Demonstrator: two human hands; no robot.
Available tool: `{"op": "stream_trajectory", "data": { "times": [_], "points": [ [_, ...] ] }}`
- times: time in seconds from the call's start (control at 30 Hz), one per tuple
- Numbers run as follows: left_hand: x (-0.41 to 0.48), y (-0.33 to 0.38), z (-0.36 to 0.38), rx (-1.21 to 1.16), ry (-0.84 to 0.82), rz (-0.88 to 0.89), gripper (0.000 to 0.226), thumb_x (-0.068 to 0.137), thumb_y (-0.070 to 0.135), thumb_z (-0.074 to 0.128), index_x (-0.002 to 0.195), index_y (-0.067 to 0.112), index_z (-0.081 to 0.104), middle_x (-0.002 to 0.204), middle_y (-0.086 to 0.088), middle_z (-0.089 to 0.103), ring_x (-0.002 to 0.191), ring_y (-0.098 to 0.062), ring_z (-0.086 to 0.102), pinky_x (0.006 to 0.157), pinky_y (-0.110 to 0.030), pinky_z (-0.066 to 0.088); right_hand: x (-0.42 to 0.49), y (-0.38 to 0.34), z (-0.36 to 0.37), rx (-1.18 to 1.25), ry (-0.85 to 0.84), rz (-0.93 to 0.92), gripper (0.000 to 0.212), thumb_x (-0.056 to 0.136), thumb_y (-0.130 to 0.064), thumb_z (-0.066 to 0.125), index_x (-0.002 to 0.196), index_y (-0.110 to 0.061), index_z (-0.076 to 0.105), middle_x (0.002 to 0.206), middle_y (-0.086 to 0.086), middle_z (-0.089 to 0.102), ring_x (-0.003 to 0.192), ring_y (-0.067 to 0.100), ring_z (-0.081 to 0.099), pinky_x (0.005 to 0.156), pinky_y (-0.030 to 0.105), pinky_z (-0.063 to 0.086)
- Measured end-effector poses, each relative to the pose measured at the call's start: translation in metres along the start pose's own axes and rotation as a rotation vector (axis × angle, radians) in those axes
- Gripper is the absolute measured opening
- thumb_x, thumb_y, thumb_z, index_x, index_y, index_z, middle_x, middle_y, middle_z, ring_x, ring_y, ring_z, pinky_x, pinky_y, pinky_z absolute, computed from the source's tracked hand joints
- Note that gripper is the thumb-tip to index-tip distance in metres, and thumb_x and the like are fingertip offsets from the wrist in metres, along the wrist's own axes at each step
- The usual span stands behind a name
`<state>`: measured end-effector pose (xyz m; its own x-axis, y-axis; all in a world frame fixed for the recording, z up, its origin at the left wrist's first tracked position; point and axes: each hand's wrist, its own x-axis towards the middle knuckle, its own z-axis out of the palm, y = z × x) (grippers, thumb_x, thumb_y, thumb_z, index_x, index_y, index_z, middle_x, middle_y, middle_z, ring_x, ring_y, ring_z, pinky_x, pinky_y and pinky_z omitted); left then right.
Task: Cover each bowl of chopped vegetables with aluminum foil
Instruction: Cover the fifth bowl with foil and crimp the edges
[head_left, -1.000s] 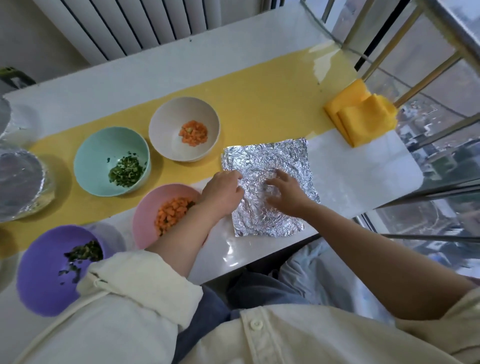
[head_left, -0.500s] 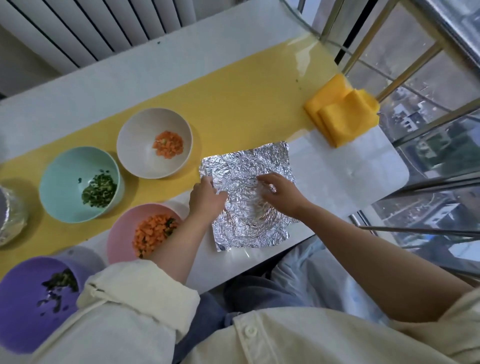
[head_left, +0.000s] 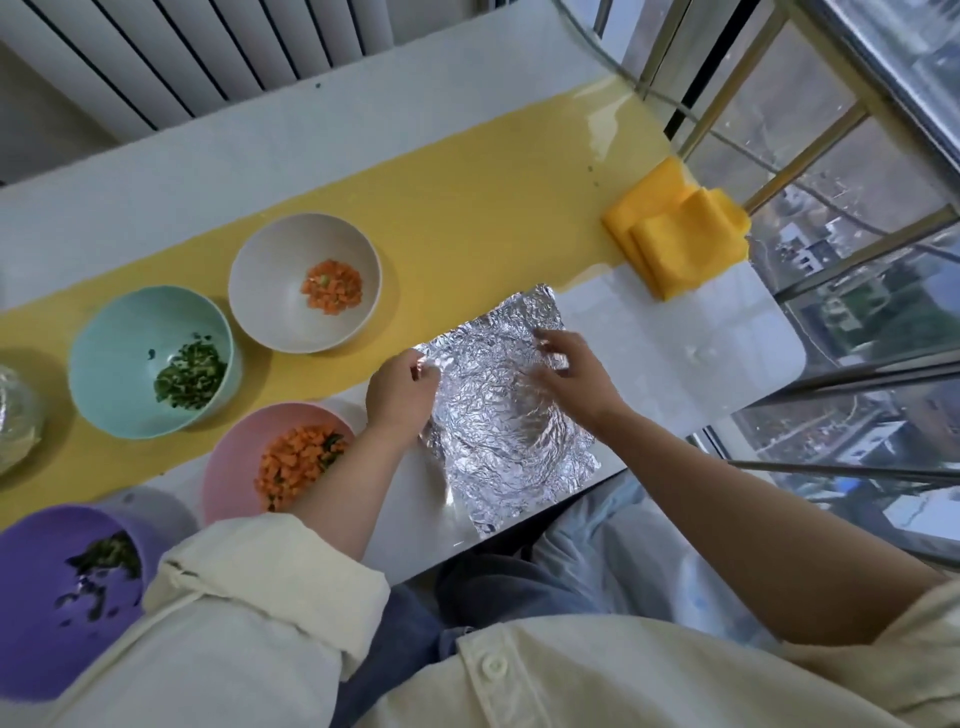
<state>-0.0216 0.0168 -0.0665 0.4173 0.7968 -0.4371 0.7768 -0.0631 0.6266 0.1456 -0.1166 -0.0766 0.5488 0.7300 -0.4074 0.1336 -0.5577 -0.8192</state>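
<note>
- L hand (head_left: 399, 387): fingers curled, pinches left edge of foil sheet (head_left: 511, 415).
- R hand (head_left: 569, 366): fingers spread, tips touch sheet near far right corner; bit blurred.

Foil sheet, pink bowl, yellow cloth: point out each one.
foil sheet (head_left: 498, 415), head view, crumpled middle of the sheet.
pink bowl (head_left: 234, 460), head view, bare inner wall left of the vegetables.
yellow cloth (head_left: 680, 244), head view, top folded layer.
</note>
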Motion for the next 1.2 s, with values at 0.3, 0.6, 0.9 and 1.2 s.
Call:
{"op": "stream_trajectory", "data": {
  "times": [0.3, 0.6, 0.9, 1.2],
  "points": [
    [-0.015, -0.001, -0.042, -0.475, 0.208, 0.019, 0.027, 0.097, 0.017, 0.053, 0.074, 0.004, 0.047, 0.059, -0.012, 0.034, 0.055, -0.024, 0.029, 0.056, -0.037, 0.025, 0.004, -0.038, 0.000, 0.302, 0.003, 0.187, 0.041, 0.084, -0.032, 0.073, 0.095, 0.005, 0.058, 0.075, 0.007, 0.059, 0.066, 0.014, 0.057, 0.064, 0.020, 0.049],
    [-0.046, -0.038, -0.101, -0.661, 0.501, -0.039, 0.033, 0.098, 0.034, 0.056, 0.102, 0.002, 0.063, 0.089, -0.003, 0.065, 0.079, -0.009, 0.057, 0.064, -0.012, 0.041, -0.019, -0.105, 0.069, 0.118, 0.136, -0.231, 0.031, 0.094, -0.026, 0.061, 0.072, -0.015, 0.043, 0.061, 0.000, 0.035, 0.057, 0.011, 0.030, 0.047, 0.020, 0.023],
    [-0.109, -0.144, -0.171, -0.705, 0.500, -0.061, 0.021, 0.091, 0.028, 0.067, 0.072, 0.018, 0.067, 0.070, 0.006, 0.067, 0.068, -0.006, 0.056, 0.066, -0.026, 0.041, -0.066, -0.160, 0.173, 0.186, 0.036, -0.342, 0.026, 0.095, -0.028, 0.059, 0.105, -0.005, 0.064, 0.091, 0.011, 0.069, 0.074, 0.008, 0.057, 0.062, 0.020, 0.043],
    [-0.167, -0.253, -0.244, -0.442, 0.624, -0.202, 0.047, 0.092, 0.037, 0.061, 0.059, 0.017, 0.035, 0.053, 0.001, 0.030, 0.052, -0.017, 0.026, 0.057, -0.031, 0.023, -0.112, -0.179, 0.295, 0.024, -0.331, -0.152, 0.073, 0.069, -0.057, 0.077, 0.111, -0.002, 0.056, 0.091, 0.004, 0.057, 0.072, 0.015, 0.048, 0.061, 0.023, 0.038]
  ]
}}
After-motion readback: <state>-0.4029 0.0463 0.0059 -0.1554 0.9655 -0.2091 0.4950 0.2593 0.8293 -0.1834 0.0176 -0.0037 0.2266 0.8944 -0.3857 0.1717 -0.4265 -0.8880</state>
